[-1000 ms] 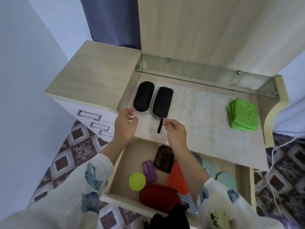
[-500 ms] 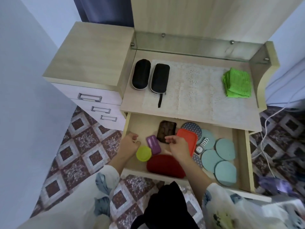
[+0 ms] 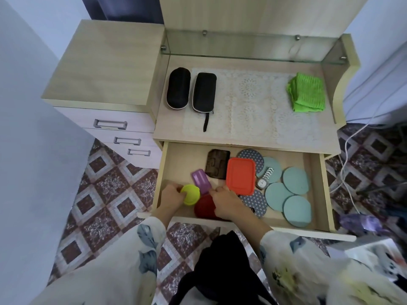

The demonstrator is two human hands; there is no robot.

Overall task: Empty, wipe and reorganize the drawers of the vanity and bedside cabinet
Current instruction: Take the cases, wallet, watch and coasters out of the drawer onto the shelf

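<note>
— Drawer (image 3: 178, 164) stands pulled right out under the vanity top (image 3: 171, 128), and we're emptying it. How do we clear it well?
— We'd lift the bulky things first, one per hand, and set them on the top beside the black cases (image 3: 178, 88), leaving the green cloth (image 3: 307, 93) free for wiping.
— What have our hands got?
— Our left hand (image 3: 170, 194) curls round the yellow tub (image 3: 191, 194) at the drawer's front left. Our right hand (image 3: 226, 201) lies over the red pouch (image 3: 203, 209), fingertips at the purple case (image 3: 200, 180); we cannot tell whether it grips either.
— And what's inside?
— Biggest down: the red pouch at the front, the orange lid (image 3: 240, 176) in the middle, the brown wallet (image 3: 218, 164) at the back. Teal coasters (image 3: 295, 180) overlap on the right, with patterned coasters (image 3: 252, 158) partly under the lid. Then come the purple case, the tub and a wristwatch (image 3: 263, 181) lying on the coasters.
</note>
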